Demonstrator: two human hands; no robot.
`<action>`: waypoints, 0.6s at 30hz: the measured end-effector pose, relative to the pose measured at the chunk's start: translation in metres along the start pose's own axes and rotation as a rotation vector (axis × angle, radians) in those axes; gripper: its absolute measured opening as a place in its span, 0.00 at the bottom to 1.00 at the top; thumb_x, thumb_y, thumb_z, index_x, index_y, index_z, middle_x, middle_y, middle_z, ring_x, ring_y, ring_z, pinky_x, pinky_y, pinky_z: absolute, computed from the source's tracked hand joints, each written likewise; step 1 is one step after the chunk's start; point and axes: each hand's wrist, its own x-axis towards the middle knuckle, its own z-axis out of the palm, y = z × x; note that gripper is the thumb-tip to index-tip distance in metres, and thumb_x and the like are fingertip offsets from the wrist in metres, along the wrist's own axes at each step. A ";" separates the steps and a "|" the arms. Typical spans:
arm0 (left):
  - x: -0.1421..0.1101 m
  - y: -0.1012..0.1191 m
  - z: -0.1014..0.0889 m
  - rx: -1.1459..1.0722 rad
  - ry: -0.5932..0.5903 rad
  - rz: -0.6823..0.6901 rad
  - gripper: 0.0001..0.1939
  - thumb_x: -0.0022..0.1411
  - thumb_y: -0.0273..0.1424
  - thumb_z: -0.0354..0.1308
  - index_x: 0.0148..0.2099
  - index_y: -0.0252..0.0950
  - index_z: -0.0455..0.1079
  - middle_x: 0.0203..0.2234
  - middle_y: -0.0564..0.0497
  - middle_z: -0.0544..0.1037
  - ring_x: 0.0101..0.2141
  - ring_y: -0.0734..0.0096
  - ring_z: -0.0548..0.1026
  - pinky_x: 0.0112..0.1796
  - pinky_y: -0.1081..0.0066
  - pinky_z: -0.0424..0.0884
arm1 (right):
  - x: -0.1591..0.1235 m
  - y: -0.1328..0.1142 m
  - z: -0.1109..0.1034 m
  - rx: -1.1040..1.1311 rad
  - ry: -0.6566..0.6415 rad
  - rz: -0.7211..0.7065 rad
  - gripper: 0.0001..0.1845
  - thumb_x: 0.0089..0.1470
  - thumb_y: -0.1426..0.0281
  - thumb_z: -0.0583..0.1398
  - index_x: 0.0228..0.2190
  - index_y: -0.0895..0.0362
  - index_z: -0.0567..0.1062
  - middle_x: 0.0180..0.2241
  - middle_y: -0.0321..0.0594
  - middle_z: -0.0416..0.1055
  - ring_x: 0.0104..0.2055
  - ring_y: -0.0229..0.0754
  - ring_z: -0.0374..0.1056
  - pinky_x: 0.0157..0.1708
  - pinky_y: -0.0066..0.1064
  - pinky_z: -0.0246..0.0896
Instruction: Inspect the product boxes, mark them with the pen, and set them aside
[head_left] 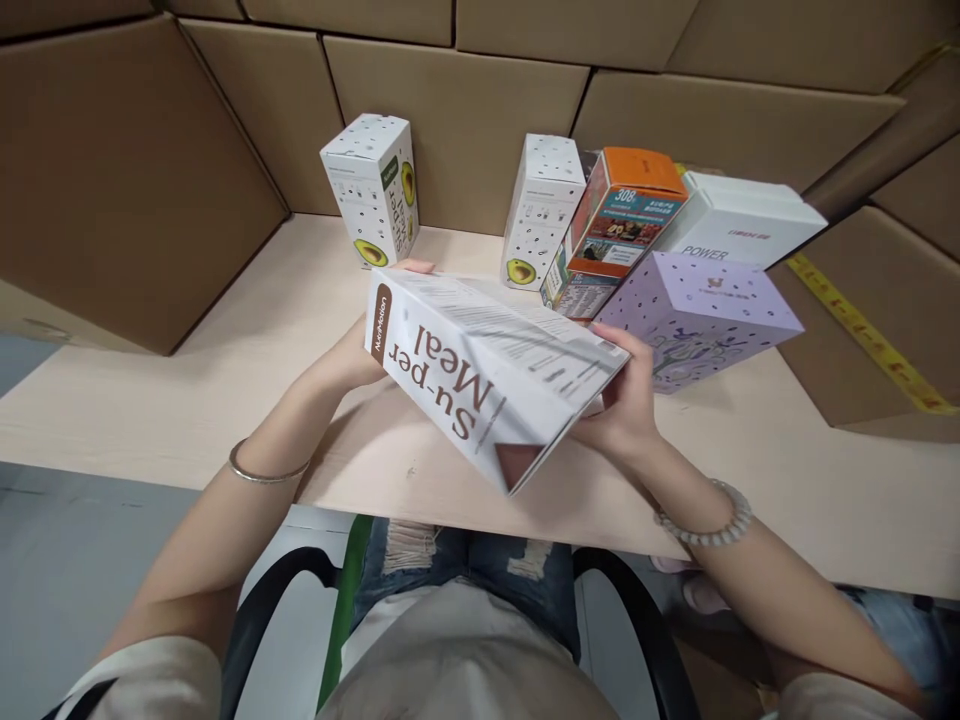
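Observation:
A white carton point(480, 370) printed "Su-per Meal" in brown is held tilted above the table, its lettering upside down to me. My left hand point(369, 345) grips its left end; most of the fingers are hidden behind the box. Around the lower right corner closes my right hand point(631, 395), fingertips showing at the top edge. Just beyond the right hand is a lilac patterned box point(705, 315). Behind the held carton stand a white avocado-print box point(375, 190) at left and another white box point(541, 210) further right.
Beside the second white box is an orange-topped box point(630, 210), then a white box marked POWER point(750, 220). Brown cardboard boxes point(450, 130) wall the back of the pale table point(247, 330). A large carton point(127, 180) is at left, and a taped one point(877, 320) at right.

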 end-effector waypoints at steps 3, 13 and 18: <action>-0.002 -0.005 0.001 0.049 0.080 0.048 0.50 0.52 0.54 0.80 0.71 0.52 0.62 0.62 0.41 0.74 0.58 0.49 0.79 0.64 0.44 0.76 | -0.003 0.003 0.000 -0.124 0.040 -0.057 0.55 0.49 0.38 0.73 0.67 0.47 0.59 0.62 0.54 0.72 0.63 0.63 0.75 0.59 0.57 0.76; 0.002 -0.016 0.011 0.209 0.203 0.215 0.50 0.52 0.62 0.77 0.70 0.52 0.66 0.73 0.39 0.64 0.76 0.38 0.61 0.75 0.35 0.60 | 0.007 0.010 -0.006 -0.156 0.037 -0.204 0.51 0.53 0.53 0.76 0.69 0.46 0.59 0.61 0.51 0.73 0.60 0.59 0.77 0.55 0.53 0.77; 0.003 -0.002 0.007 -0.026 0.093 0.067 0.56 0.47 0.60 0.80 0.72 0.54 0.64 0.74 0.40 0.67 0.73 0.39 0.68 0.73 0.38 0.67 | 0.012 0.005 -0.011 -0.121 -0.023 -0.076 0.48 0.51 0.52 0.75 0.66 0.47 0.62 0.60 0.51 0.73 0.61 0.61 0.74 0.61 0.59 0.74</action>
